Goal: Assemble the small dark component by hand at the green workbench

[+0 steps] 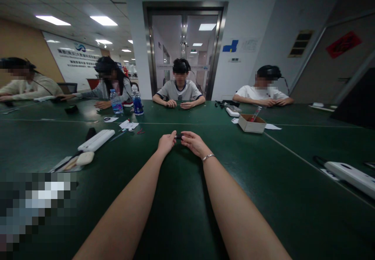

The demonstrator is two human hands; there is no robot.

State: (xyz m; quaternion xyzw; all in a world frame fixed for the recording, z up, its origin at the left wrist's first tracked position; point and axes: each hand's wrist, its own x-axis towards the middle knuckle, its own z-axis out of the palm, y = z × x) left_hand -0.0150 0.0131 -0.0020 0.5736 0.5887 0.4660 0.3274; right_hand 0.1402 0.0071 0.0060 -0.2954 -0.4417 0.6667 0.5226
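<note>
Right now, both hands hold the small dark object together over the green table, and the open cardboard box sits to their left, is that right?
Not quite: in the head view the cardboard box sits to the right of the hands, further back. The left hand and right hand do hold the small dark object together over the green table.

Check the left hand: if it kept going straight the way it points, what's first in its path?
The left hand points right, at the small dark object pinched between both hands; straight beyond that is the right hand. Depth looks matched, so likely contact there.
</note>
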